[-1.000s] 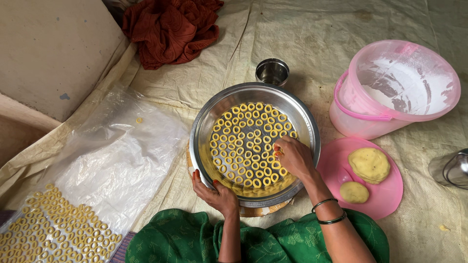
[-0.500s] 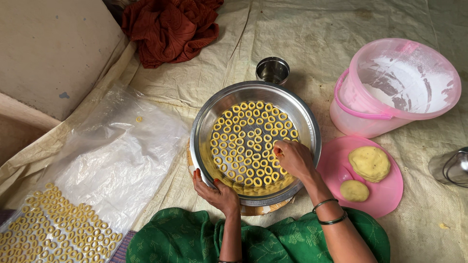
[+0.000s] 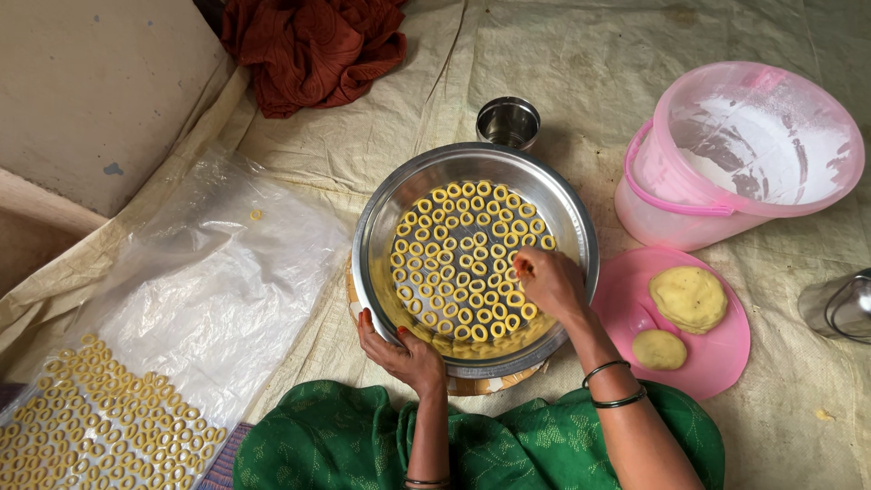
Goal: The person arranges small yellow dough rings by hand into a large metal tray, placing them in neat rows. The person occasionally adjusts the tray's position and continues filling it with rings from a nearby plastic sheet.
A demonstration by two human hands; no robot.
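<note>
A round steel pan (image 3: pixel 390 213) sits in front of me, its bottom covered with several small yellow dough rings (image 3: pixel 454 254). My left hand (image 3: pixel 399 349) grips the pan's near rim, thumb inside. Inside the pan at its right side, my right hand (image 3: pixel 547 279) has its fingertips pinched on a ring at the edge of the pattern. Two dark bangles circle my right wrist. The pan rests on a round wooden board (image 3: pixel 481 383) that shows below it.
A pink lid (image 3: pixel 717 349) at the right holds two flattened dough pieces (image 3: pixel 687 298). Behind it stands a pink flour-dusted bucket (image 3: pixel 739 159). A small steel cup (image 3: pixel 508 121) is behind the pan. A clear plastic sheet (image 3: pixel 200 299) with more rings (image 3: pixel 82 426) lies left. Red cloth (image 3: pixel 313 45) lies far back.
My right hand has slid a little left and inward over the rings at the pan's right side. My left hand has kept its hold on the rim.
</note>
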